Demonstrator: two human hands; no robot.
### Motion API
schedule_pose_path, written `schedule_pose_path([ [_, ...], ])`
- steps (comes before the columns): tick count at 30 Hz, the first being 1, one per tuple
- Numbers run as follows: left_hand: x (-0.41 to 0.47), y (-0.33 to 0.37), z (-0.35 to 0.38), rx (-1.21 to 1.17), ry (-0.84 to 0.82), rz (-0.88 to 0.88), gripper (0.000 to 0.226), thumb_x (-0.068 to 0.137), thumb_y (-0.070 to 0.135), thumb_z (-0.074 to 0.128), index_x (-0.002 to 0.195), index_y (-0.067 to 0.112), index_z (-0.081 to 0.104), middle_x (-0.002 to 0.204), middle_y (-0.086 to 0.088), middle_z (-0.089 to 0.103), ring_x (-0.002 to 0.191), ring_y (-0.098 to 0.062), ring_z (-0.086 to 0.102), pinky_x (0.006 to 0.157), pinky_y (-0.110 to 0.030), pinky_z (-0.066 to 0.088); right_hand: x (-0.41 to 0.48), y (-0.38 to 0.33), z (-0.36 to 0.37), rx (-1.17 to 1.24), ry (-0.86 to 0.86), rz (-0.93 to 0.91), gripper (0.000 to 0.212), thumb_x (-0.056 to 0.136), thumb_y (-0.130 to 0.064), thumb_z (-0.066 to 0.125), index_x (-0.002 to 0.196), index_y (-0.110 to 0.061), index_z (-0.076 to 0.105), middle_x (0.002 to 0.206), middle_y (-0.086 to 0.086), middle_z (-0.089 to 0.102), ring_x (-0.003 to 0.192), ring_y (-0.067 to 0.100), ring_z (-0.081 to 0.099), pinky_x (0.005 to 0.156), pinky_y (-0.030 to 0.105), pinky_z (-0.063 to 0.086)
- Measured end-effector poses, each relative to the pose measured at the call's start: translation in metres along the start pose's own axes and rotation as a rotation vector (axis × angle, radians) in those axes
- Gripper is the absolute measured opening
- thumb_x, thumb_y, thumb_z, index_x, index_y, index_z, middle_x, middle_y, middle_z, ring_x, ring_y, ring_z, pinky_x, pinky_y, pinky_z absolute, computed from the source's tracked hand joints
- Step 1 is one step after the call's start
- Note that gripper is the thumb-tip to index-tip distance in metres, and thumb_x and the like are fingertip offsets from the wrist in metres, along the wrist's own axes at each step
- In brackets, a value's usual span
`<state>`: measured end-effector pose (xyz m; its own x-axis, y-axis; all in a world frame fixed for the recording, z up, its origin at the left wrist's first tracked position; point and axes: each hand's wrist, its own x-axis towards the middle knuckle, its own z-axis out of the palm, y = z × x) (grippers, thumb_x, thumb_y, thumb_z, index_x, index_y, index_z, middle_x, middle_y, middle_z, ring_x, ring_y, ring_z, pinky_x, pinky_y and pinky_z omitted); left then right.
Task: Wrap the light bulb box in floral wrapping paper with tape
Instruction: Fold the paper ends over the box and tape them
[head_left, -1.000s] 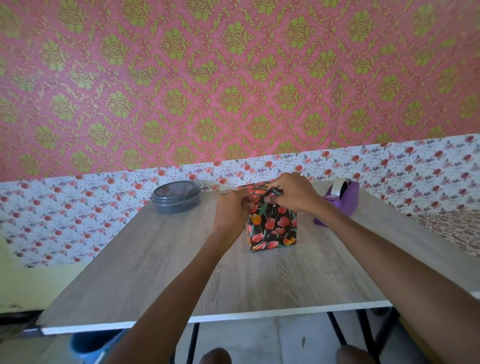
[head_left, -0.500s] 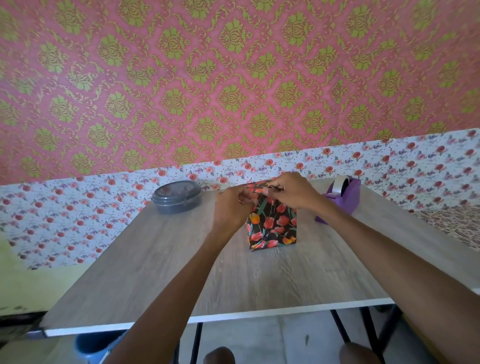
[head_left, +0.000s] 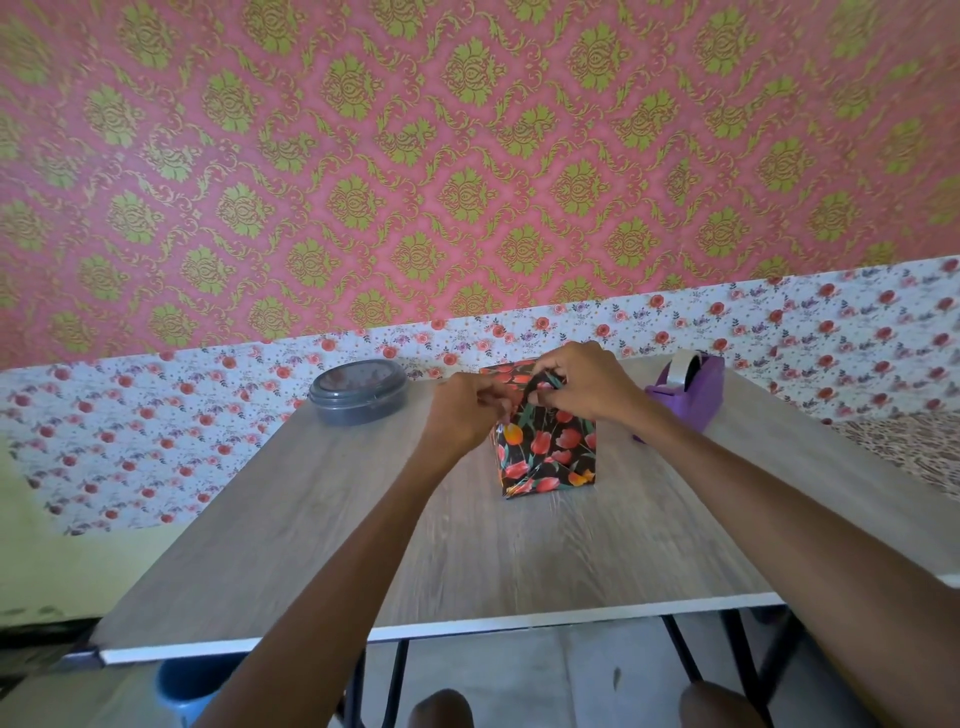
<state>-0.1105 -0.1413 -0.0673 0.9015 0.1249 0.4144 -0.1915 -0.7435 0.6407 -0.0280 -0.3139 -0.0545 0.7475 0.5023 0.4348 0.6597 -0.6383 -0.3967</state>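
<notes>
Pink-and-green damask wallpaper behind grey wood-grain table. Centre frame: upright box wrapped in black tulip-print paper. Left hand and right hand both pinch paper folds at its top, fingers curled. Grey round lidded container sits centre-left; purple tape dispenser stands right of the box.

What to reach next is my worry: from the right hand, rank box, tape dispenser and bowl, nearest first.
1. Box: touching, under the right hand.
2. Tape dispenser: just right of it.
3. Bowl: far left, beyond the left hand.
</notes>
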Motion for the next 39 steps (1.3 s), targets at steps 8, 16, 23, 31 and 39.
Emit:
schedule_pose_path([
  [8,-0.006,0.003,0.009,0.075,0.065,0.052,0.013,0.081,0.007,0.075,0.089,0.017,0.072,0.081,0.005,0.071,0.069,-0.005,0.063,0.067,-0.023,0.056,-0.001,-0.002,-0.001,0.023,0.054,0.009,0.025,0.080,-0.035,0.077,0.098,-0.018,0.076,0.096,0.010,0.075,0.087,0.026,0.071,0.076,0.036,0.056],
  [16,-0.008,0.010,0.015,0.184,0.239,0.116,0.024,0.079,-0.001,0.060,0.081,0.016,0.077,0.073,0.005,0.072,0.054,0.005,0.053,0.056,-0.014,0.044,-0.004,-0.001,0.004,-0.005,0.156,0.073,0.021,0.072,-0.035,0.082,0.071,-0.015,0.075,0.057,-0.001,0.064,0.053,0.017,0.058,0.053,0.024,0.040],
  [23,-0.007,0.008,0.011,-0.249,0.106,-0.129,0.016,0.069,-0.005,0.076,0.072,0.010,0.075,0.065,-0.005,0.073,0.057,-0.023,0.071,0.062,-0.037,0.062,0.000,-0.003,0.008,-0.025,0.160,0.098,0.024,0.072,-0.032,0.082,0.081,-0.010,0.077,0.079,0.009,0.075,0.073,0.026,0.071,0.068,0.035,0.059],
  [31,0.000,0.011,-0.004,-0.180,-0.052,-0.094,0.014,0.078,-0.005,0.073,0.087,0.005,0.077,0.079,-0.009,0.075,0.067,-0.013,0.072,0.061,-0.015,0.055,0.001,0.001,0.007,0.004,0.108,0.089,0.021,0.075,-0.035,0.082,0.077,-0.015,0.076,0.071,0.005,0.073,0.069,0.025,0.070,0.062,0.032,0.055],
  [39,0.005,0.013,0.002,0.023,0.022,0.010,0.020,0.077,-0.005,0.070,0.089,0.010,0.078,0.077,-0.001,0.074,0.056,0.006,0.060,0.057,-0.003,0.046,-0.005,0.001,-0.005,0.113,-0.001,0.044,0.043,0.083,-0.031,0.077,0.052,-0.023,0.049,0.047,0.005,0.049,0.045,0.013,0.034,0.053,0.026,0.027],
])
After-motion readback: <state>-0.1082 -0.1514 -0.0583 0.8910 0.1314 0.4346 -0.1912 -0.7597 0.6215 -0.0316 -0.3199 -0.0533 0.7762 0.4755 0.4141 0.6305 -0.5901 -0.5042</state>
